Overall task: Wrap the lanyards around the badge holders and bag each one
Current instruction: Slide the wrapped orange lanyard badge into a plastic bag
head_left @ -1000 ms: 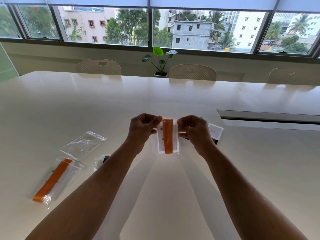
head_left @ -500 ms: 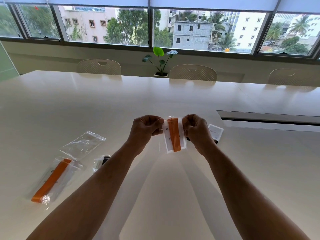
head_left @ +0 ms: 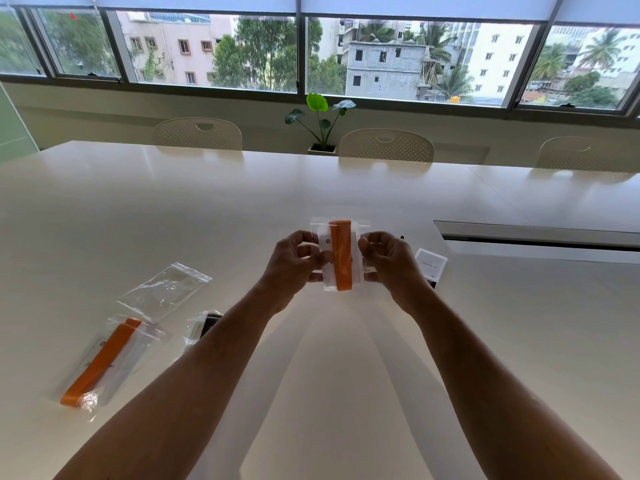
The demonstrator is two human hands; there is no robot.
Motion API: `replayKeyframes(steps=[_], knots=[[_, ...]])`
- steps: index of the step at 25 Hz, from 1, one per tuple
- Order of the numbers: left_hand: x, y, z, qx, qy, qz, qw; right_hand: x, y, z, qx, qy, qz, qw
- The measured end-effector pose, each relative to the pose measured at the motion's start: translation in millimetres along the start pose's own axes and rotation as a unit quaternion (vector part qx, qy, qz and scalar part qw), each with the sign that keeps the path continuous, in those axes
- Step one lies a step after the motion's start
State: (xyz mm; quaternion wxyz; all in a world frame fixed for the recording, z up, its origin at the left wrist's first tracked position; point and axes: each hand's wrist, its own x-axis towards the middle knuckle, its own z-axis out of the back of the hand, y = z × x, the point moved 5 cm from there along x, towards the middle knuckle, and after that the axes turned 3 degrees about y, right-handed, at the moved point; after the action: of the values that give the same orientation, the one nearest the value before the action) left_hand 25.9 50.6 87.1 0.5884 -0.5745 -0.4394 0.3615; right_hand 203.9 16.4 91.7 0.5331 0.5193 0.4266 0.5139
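I am holding a clear bag [head_left: 341,252] upright above the tabletop [head_left: 242,209], centre frame. My left hand [head_left: 294,261] is pinching its left edge, my right hand [head_left: 388,261] its right edge. Inside sits a white badge holder [head_left: 326,268] wrapped in an orange lanyard [head_left: 341,254]; sealing looks to be what remains. At eight o'clock, a finished bagged set [head_left: 100,365] and an empty bag [head_left: 166,292] are lying. At three o'clock, another badge holder [head_left: 430,265] is waiting, unbagged.
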Motion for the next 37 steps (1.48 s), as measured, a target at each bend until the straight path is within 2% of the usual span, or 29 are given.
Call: replayKeyframes(steps=[6, 15, 22, 27, 33, 37], knots=[[1, -1, 2, -0.019, -0.026, -0.011, 0.999, -8, -13, 5, -0.021, 0.067, 0.011, 0.997], [3, -1, 0, -0.019, -0.019, 0.010, 1.000, -6, -15, 7, -0.008, 0.026, 0.039, 0.999], [2, 0, -1, -0.006, -0.012, 0.013, 1.000, -5, -13, 9, -0.075, 0.035, 0.035, 0.996], [0, 1, -6, -0.004, 0.004, 0.021, 1.000, -2, -6, 14, 0.016, 0.007, 0.044, 0.999], [0, 0, -10, 0.018, 0.024, 0.027, 0.999, 4, 5, 14, 0.027, -0.049, 0.067, 0.996], [1, -5, -5, 0.003, -0.019, 0.010, 1.000, 2, 5, 10, 0.062, -0.035, 0.067, 0.995]])
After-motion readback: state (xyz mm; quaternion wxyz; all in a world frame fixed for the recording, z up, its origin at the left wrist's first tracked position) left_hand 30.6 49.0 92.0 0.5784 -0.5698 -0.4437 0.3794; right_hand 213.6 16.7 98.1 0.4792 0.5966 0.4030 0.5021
